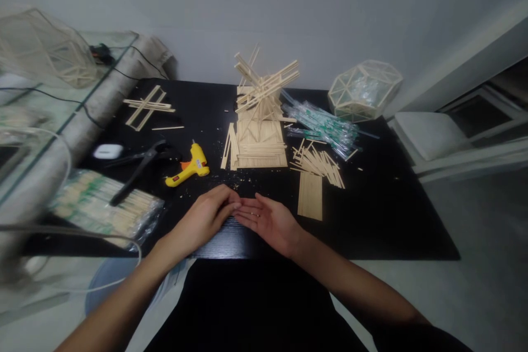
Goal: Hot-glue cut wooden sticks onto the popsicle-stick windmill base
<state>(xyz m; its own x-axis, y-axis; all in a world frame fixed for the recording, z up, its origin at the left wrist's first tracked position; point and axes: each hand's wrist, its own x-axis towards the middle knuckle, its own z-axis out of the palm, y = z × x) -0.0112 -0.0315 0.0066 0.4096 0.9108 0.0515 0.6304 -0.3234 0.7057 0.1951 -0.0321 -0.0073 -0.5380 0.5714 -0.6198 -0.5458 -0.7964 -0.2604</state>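
My left hand point(205, 219) lies palm down near the front edge of a black table point(383, 214), fingers stretched toward my right hand. My right hand point(270, 221) is palm up with fingers extended, its tips touching the left hand's fingertips. Neither hand holds anything I can see. Just beyond them lies a yellow glue gun point(188, 166). Behind that, a stack of flat stick panels point(259, 146) carries a tangled stick structure point(264, 85). A small stick panel point(309, 195) and a loose pile of sticks point(317, 162) lie right of my right hand.
Black pliers point(138, 168) and a white case point(108, 150) sit left of the glue gun. Bagged sticks point(103, 206) lie at the left edge, crossed sticks point(147, 105) at the back left. Clear wrappers point(325, 124) and a faceted stick dome point(365, 89) are back right. A glass table stands left.
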